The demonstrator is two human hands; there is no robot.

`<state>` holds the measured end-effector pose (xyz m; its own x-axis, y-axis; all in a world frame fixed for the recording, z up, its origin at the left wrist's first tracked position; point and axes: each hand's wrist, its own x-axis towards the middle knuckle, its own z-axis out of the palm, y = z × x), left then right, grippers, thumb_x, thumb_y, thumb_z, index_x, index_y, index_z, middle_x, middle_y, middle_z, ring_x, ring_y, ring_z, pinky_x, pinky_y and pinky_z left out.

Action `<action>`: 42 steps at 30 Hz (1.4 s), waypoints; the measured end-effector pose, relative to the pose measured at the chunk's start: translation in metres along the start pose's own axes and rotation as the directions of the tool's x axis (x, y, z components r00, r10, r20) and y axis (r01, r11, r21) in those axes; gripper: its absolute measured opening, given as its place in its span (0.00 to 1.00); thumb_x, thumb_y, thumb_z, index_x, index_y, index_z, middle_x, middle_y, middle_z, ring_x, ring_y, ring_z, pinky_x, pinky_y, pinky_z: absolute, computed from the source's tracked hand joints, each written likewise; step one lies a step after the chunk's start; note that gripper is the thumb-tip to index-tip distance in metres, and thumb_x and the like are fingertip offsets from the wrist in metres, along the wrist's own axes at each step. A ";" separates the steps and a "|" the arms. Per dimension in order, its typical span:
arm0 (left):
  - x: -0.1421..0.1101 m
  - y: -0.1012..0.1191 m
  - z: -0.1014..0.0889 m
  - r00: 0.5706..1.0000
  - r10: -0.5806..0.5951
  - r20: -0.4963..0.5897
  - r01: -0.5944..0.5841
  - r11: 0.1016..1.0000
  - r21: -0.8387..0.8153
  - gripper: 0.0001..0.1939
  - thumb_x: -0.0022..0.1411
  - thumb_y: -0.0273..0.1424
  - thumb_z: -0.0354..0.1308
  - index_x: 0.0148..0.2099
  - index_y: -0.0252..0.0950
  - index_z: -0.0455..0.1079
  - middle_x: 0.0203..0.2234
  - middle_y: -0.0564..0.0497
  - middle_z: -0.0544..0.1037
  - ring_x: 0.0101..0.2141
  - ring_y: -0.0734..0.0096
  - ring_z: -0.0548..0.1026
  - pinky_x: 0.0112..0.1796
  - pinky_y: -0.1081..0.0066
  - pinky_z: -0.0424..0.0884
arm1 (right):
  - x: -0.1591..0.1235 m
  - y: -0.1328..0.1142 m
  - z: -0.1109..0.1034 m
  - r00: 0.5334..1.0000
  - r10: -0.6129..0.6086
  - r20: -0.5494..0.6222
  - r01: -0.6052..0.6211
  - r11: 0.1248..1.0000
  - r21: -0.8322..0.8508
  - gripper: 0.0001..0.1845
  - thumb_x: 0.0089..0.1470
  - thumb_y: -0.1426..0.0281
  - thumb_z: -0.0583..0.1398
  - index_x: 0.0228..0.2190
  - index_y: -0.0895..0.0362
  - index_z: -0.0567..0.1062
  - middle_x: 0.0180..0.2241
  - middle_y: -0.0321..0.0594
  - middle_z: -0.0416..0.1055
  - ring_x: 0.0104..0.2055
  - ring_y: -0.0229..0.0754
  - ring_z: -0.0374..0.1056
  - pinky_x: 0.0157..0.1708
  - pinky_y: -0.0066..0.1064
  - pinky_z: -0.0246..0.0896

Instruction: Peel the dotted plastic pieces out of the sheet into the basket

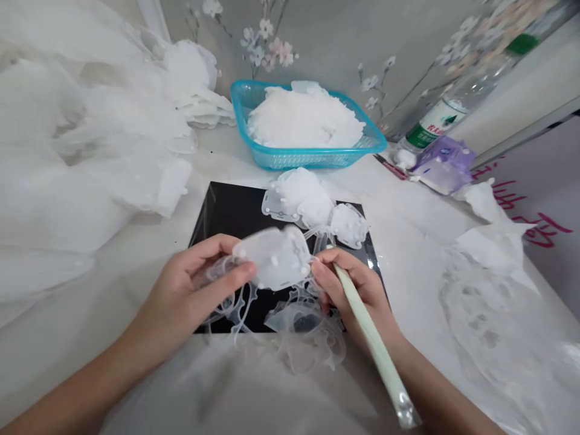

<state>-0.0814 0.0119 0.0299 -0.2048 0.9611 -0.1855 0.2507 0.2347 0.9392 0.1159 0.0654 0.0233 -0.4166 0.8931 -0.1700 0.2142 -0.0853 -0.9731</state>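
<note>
Between thumb and fingers, my left hand (193,281) pinches the left end of a translucent white plastic piece (274,260) with small raised pegs, held above a black board (233,208). My right hand (356,287) is closed around a long pale green stick-like tool (369,329). Its fingertips also meet the right edge of the piece; the tool's working tip cannot be made out. Thin clear plastic trimmings (308,338) lie below both hands, over the board's near edge. Just beyond, similar white pieces (301,196) are heaped on the board's far side.
A blue basket (312,158) full of white pieces stands by the wall. Large, cloudy plastic sheeting (77,139) fills the left. A bottle (435,124), a purple packet (446,160) and crumpled tissue (492,235) are at the right, with clear plastic scrap (493,326) nearer.
</note>
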 end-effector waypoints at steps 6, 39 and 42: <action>0.002 0.001 -0.002 0.991 -0.114 0.064 0.128 0.953 -0.274 0.07 0.55 0.38 0.58 0.33 0.41 0.70 0.22 0.60 0.72 0.21 0.82 0.66 0.22 0.82 0.64 | -0.004 -0.005 0.000 0.864 -0.287 -0.414 0.175 0.942 -0.288 0.10 0.47 0.64 0.64 0.24 0.55 0.68 0.15 0.30 0.60 0.16 0.31 0.54 0.14 0.25 0.53; -0.010 0.010 0.016 0.902 0.020 0.431 -0.086 0.987 0.133 0.17 0.61 0.38 0.47 0.24 0.37 0.66 0.18 0.57 0.68 0.21 0.77 0.65 0.23 0.79 0.58 | -0.008 -0.009 0.004 0.959 -0.149 0.242 0.155 0.988 -0.009 0.04 0.53 0.70 0.59 0.31 0.56 0.74 0.29 0.37 0.74 0.29 0.34 0.69 0.29 0.25 0.65; -0.010 0.013 0.015 0.914 -0.013 0.406 -0.052 0.988 0.148 0.17 0.61 0.37 0.46 0.24 0.37 0.66 0.16 0.58 0.66 0.20 0.78 0.62 0.21 0.79 0.56 | -0.010 -0.007 0.006 0.977 -0.136 0.165 0.141 0.990 -0.018 0.03 0.54 0.70 0.59 0.30 0.56 0.73 0.25 0.33 0.71 0.24 0.30 0.63 0.23 0.21 0.60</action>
<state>-0.0616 0.0076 0.0397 0.1942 0.9342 -0.2993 0.3984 0.2037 0.8943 0.1130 0.0544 0.0309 -0.5815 0.8114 -0.0595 0.1694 0.0493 -0.9843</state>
